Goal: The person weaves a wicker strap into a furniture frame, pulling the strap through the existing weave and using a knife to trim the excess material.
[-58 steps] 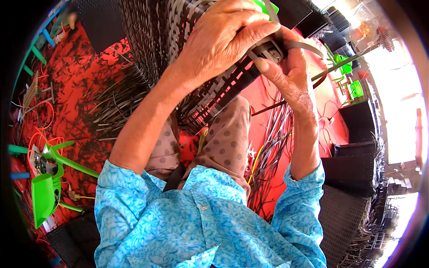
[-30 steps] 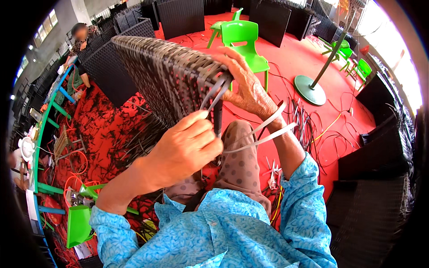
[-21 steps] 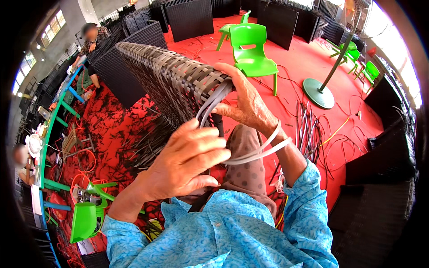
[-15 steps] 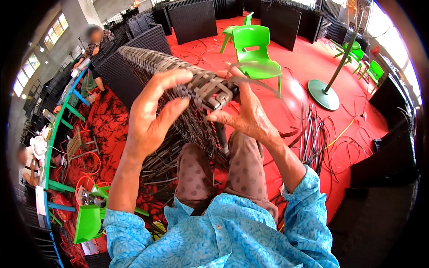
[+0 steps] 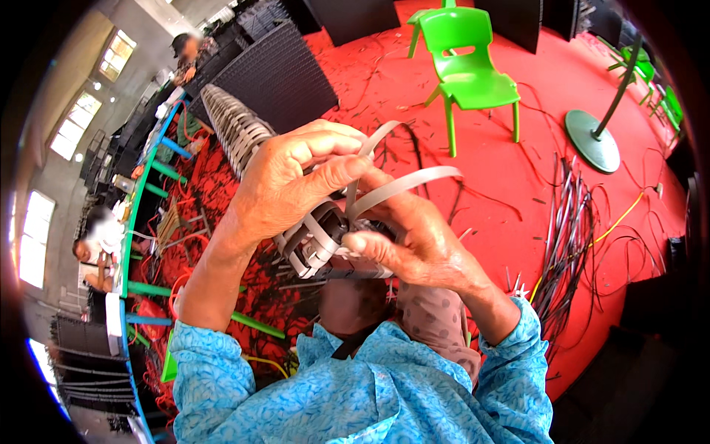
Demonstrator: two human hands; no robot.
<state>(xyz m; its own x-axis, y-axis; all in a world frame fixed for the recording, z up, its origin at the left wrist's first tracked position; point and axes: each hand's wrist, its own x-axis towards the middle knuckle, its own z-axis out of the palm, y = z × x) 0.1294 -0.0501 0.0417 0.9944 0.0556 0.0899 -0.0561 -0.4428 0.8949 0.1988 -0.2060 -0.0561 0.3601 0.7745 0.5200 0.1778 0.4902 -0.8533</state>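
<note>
A woven grey-brown wicker panel [image 5: 235, 132] extends from my lap toward the far left, its strip-wrapped end [image 5: 314, 238] lying between my hands. My left hand [image 5: 285, 185] arches over that end, thumb and fingers closed on a flat grey weaving strip [image 5: 414, 180]. The strip rises from the corner and curls out to the right in a loose loop. My right hand [image 5: 421, 240] wraps the corner from the right, thumb in front by the weave and fingers partly hidden behind it. Dark trousers [image 5: 436, 314] show beneath.
A green plastic chair [image 5: 481, 81] stands ahead on the red floor covering. To its right is a round green stand base [image 5: 592, 140]. A bundle of dark strips [image 5: 566, 237] lies at right. Other people sit at a long green-edged table [image 5: 133, 222] on the left.
The panel's end has turned and come lower, nearer my lap. My left hand has moved right over the corner and closed on the strip; earlier its thumb and fingers were spread apart.
</note>
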